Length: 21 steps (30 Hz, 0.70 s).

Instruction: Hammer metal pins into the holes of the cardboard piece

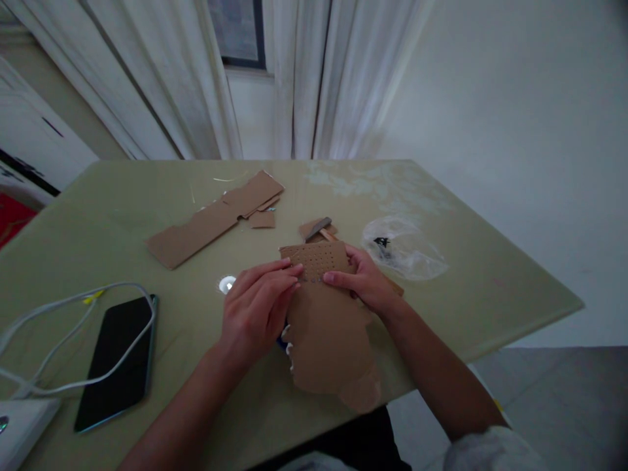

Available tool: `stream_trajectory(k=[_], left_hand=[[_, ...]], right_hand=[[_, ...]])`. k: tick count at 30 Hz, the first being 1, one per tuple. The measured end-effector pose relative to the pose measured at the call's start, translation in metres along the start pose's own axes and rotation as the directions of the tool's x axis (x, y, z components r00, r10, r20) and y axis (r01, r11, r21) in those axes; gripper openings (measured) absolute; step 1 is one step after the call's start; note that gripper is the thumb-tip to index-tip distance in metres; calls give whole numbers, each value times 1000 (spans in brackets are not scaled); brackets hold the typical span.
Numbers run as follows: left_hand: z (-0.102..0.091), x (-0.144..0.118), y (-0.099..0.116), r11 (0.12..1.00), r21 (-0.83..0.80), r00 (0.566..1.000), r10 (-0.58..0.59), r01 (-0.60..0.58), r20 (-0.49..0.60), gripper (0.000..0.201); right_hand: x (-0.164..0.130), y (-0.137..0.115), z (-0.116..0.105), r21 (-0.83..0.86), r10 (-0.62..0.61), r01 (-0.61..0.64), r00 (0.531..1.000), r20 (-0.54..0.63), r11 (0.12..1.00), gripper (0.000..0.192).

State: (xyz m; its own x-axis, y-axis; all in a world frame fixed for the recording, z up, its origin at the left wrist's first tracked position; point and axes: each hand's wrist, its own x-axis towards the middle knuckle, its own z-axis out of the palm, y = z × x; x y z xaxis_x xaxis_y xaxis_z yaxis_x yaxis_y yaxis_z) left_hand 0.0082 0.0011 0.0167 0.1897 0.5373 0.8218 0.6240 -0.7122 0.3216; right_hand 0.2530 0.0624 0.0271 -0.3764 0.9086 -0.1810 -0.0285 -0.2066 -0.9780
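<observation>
A brown cardboard piece (331, 340) with rows of small punched holes near its far end lies tilted in front of me. My right hand (367, 278) grips its right edge, thumb on top and fingers underneath. At the left edge, my left hand (260, 304) has its fingers bent over the top, beside the holes; its thumb is hidden. Torn white bits show along the left side of the cardboard, and a little of something blue (282, 342) peeks out from below. Just beyond the holes rests a hammer (320, 229), its handle partly covered.
Cardboard strips (210, 226) lie at the back left. A crumpled clear plastic bag (405, 252) is on the right. Near my left hand sits a small white round thing (227, 284). A phone (118, 360) and a looped white cable (73, 386) occupy the left of the table (191, 340).
</observation>
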Motion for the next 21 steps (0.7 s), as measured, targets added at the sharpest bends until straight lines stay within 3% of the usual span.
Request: stream_trajectory(k=[5, 7, 9, 12, 15, 16, 18, 21], left_hand=[[2, -5, 5, 997, -80, 998, -11, 6, -54, 21], [1, -6, 6, 992, -89, 990, -98, 90, -100, 14], [-1, -4, 2, 969, -96, 954, -240, 226, -181, 7], [-9, 1, -16, 871, -17, 850, -484, 491, -207, 11], [-17, 2, -45, 709, 152, 712, -701, 689, 45, 22], [-19, 0, -54, 667, 251, 656, -742, 701, 141, 22], [-22, -4, -69, 594, 451, 563, -797, 666, 219, 22], [-23, -11, -78, 530, 615, 506, -830, 583, 235, 26]], right_hand=[[-2, 1, 2, 36, -37, 36, 999, 13, 999, 61], [-2, 2, -1, 36, -42, 42, 999, -6, 998, 60], [0, 3, -6, 26, -47, 48, 998, -34, 999, 56], [3, 4, -12, 96, -73, 77, 996, -46, 992, 56], [6, 5, -13, 192, -87, 91, 996, -26, 977, 60], [7, 6, -13, 199, -85, 88, 996, -24, 976, 60], [8, 7, -12, 189, -78, 82, 997, -27, 979, 59], [9, 10, -13, 178, -71, 76, 997, -31, 981, 57]])
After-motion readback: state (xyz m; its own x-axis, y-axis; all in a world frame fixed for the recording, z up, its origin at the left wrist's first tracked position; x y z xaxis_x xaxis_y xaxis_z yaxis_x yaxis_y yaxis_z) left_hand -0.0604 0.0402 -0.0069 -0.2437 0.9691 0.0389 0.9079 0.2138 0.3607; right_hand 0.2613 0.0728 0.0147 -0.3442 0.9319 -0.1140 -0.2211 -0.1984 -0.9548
